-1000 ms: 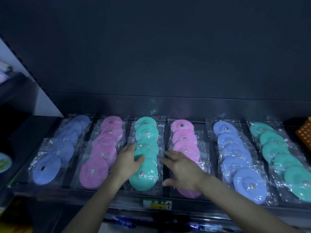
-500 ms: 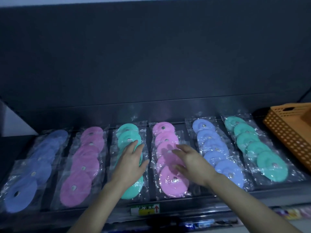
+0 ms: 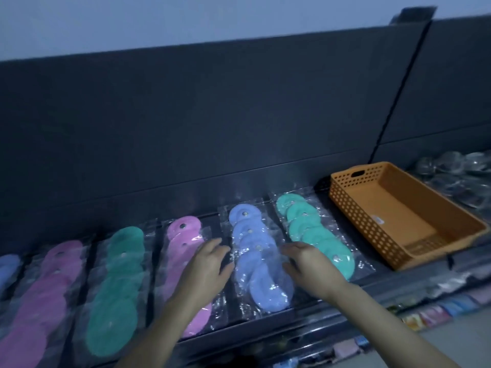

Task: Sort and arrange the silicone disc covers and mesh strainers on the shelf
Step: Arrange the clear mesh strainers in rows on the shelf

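The left hand [image 3: 206, 272] and right hand [image 3: 312, 270] are lying open and apart, one each side of the blue disc covers [image 3: 256, 264] on the shelf [image 3: 377, 281], and should be nudging softly inward, straightening the row.

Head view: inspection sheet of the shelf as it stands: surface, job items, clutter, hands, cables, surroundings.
Surface: dark shelf, bare between rows.
Job's things: bagged disc covers in overlapping rows, left to right: far-left blue row, left pink row, green row, middle pink row, right blue row, teal row.
Clutter: orange basket, a label inside; blurred clear packs beyond.
Hands: left hand rests on middle pink row; right hand between right blue row and teal row; both flat, holding nothing.
Cables: nothing seen.
Surroundings: dark back panel, pale wall; packaged goods below.
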A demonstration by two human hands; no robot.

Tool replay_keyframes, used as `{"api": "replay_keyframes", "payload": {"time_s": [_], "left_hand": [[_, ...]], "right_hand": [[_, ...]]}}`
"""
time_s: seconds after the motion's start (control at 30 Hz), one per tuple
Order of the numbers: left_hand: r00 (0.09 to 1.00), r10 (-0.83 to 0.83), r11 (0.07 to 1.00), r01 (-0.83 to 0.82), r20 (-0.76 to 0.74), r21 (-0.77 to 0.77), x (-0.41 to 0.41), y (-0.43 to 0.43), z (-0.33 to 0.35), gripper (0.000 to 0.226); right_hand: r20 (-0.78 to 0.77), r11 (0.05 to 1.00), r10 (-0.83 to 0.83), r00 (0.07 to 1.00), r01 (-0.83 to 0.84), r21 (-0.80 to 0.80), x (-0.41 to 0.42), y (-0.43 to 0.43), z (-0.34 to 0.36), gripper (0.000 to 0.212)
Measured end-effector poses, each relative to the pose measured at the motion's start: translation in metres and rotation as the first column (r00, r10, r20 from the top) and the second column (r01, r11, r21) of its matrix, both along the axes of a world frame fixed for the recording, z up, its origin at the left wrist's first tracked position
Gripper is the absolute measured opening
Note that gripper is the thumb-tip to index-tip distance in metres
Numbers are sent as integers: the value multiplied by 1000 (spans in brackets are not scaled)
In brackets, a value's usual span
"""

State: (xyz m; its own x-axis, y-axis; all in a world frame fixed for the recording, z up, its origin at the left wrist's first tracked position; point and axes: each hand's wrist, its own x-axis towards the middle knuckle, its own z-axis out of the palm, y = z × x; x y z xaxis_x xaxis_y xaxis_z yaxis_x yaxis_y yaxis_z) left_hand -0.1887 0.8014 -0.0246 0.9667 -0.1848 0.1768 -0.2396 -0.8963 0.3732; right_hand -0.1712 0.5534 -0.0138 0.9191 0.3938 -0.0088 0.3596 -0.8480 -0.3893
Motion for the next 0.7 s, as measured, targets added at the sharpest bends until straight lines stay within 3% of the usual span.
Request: {"api": "replay_keyframes", "payload": {"time_s": [0.2,0.33,0.7], "left_hand": [[1000,-12,1000,12,-1,-27,11,-92,-3,35],[999,-45,999,45,21,-17,18,-154,0,34],[991,-127,973,132,-37,191,55,-243,-1,36]], "right_hand": [[65,998,-58,996,57,22,1,-98,13,34],[111,991,-131,985,127,41,3,-165,21,25],[126,942,-337,933,335,33,19,-275,22,28]]}}
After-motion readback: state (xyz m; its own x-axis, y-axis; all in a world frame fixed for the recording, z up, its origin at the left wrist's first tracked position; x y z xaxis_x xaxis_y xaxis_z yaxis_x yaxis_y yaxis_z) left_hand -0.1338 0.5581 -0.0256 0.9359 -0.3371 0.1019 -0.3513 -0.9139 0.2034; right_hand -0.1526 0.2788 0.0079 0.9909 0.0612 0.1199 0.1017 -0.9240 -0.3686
